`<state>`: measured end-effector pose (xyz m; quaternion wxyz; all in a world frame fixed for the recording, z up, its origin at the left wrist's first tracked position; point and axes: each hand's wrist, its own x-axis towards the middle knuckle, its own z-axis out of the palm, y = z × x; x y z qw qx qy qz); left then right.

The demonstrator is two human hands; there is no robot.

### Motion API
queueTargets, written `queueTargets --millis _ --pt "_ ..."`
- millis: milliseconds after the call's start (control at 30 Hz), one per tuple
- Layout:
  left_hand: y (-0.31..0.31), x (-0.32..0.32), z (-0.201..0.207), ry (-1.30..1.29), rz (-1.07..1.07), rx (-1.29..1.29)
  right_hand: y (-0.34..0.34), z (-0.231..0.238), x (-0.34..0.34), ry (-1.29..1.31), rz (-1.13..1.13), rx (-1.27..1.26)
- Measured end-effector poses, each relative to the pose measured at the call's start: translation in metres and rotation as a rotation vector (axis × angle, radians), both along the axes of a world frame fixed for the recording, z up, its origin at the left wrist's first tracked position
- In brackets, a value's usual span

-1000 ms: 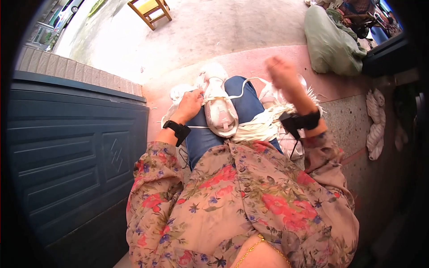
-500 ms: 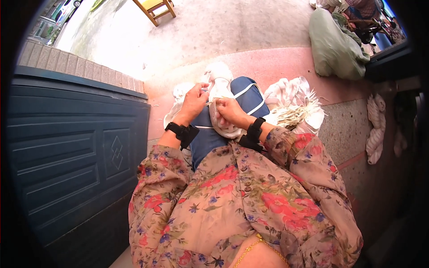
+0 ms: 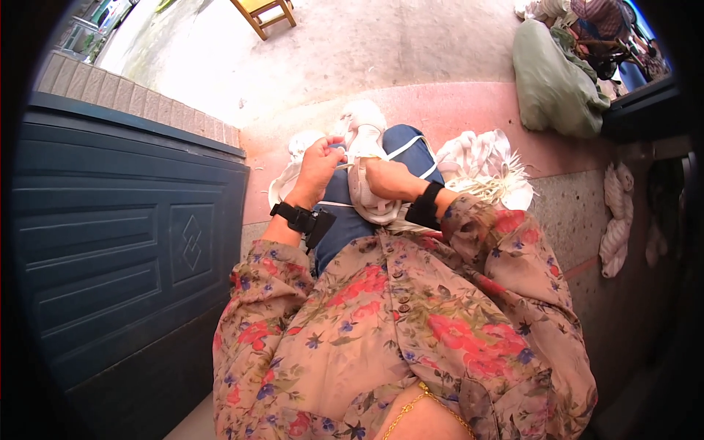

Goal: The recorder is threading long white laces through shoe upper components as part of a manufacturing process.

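Note:
A white, shoe-shaped cloth piece [image 3: 376,208] lies across my lap, over the blue trousers. More white cloth [image 3: 361,116] continues from it toward the knees. My left hand [image 3: 320,170] is beside its left edge, thumb and fingers pinched together. A short pale strand [image 3: 345,166] runs from those fingertips toward the cloth. My right hand [image 3: 390,180] is closed over the piece's right side; its fingertips are turned down and hidden, so what they grip does not show. White elastic-like bands [image 3: 408,147] cross the trousers on both legs.
On the right sits a heap of white pieces [image 3: 477,165] with a tuft of cream strings [image 3: 506,187]. A stuffed green sack [image 3: 554,81] stands beyond. A blue panelled door [image 3: 110,220] flanks my left. A twisted white bundle [image 3: 617,220] lies far right; a wooden chair [image 3: 265,15] stands ahead.
My right hand has turned over, its back now upward and its fingertips out of sight. The left hand stays close by, still pinched. The view has shifted slightly.

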<state>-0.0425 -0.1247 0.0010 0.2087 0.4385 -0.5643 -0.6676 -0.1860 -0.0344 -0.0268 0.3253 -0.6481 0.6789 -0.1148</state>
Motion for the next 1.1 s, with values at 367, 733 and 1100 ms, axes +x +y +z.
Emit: queueTargets --millis 367,733,1100 --pt "0.008 0.002 -0.015 0.015 0.041 0.022 0.009 -0.017 0.001 -0.801 -0.419 0.071" --pt "0.002 0.015 -0.015 0.070 0.118 0.063 -0.022 -0.037 0.017 -0.284 -0.156 -0.170" --pt "0.008 0.013 -0.005 0.076 0.136 0.109 0.058 0.104 -0.120 -1.320 -0.432 0.207"
